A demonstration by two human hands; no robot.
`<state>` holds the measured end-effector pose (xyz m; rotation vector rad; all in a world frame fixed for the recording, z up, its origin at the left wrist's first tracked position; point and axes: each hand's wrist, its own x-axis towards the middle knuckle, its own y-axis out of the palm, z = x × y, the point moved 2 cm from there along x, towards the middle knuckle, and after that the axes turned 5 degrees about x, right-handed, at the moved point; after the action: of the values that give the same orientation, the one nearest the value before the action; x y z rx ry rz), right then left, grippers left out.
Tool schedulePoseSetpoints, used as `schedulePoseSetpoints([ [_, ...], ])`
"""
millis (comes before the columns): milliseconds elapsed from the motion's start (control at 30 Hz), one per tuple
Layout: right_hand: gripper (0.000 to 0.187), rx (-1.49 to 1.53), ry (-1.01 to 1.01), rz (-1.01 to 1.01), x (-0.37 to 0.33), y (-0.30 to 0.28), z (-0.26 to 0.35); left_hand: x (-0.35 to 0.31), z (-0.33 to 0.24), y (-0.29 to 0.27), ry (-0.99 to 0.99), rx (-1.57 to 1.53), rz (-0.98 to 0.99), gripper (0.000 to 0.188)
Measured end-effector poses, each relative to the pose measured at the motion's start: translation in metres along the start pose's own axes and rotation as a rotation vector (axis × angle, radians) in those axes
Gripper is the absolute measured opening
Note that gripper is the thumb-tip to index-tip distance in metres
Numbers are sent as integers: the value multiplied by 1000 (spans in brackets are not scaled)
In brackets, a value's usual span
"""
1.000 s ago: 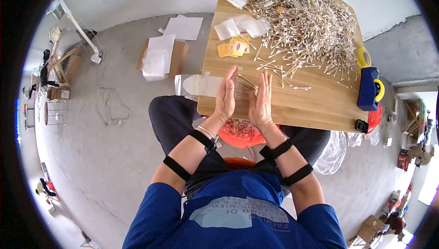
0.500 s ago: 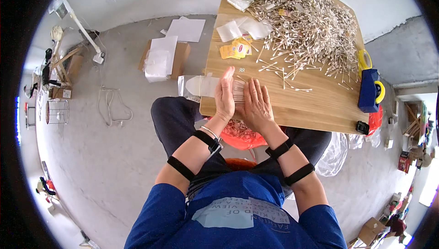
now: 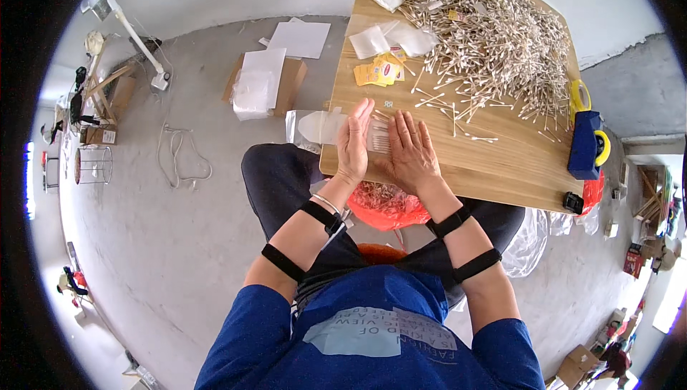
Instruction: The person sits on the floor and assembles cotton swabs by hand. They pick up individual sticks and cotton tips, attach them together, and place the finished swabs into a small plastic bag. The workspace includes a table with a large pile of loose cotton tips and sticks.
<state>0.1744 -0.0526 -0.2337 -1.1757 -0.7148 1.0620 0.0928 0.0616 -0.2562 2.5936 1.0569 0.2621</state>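
Between my hands, at the table's near left corner, lies a small row of cotton swabs (image 3: 380, 139), seemingly in a clear plastic bag. My left hand (image 3: 353, 145) stands on edge at its left side, fingers straight and together. Lying flatter, my right hand (image 3: 409, 148) touches the swabs' right side with its fingers extended. A pale translucent plastic piece (image 3: 313, 127) reaches out left past my left hand and over the table edge. Beyond my hands are yellow cards (image 3: 378, 72) and clear plastic bags (image 3: 370, 43). My palms are hidden.
A big heap of loose cotton swabs (image 3: 501, 39) covers the far right of the wooden table (image 3: 494, 175). At the right edge stands a blue tape dispenser (image 3: 585, 145) with yellow tape. Below the front edge, a red bag (image 3: 386, 211) holds more swabs. A cardboard box (image 3: 290, 86) sits on the floor left.
My hands have moved slightly apart, showing more of the swabs between them. The right hand has shifted a little right. The whole view has shifted slightly.
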Motion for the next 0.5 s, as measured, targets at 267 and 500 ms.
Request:
schedulePoseSetpoints([
  [267,82,107,19,-122,-8,2,3,-2,1,1,30,25,-29,63],
  [500,82,374,-133,-227,7,-3,0,-1,3,0,78,39,-75,61],
])
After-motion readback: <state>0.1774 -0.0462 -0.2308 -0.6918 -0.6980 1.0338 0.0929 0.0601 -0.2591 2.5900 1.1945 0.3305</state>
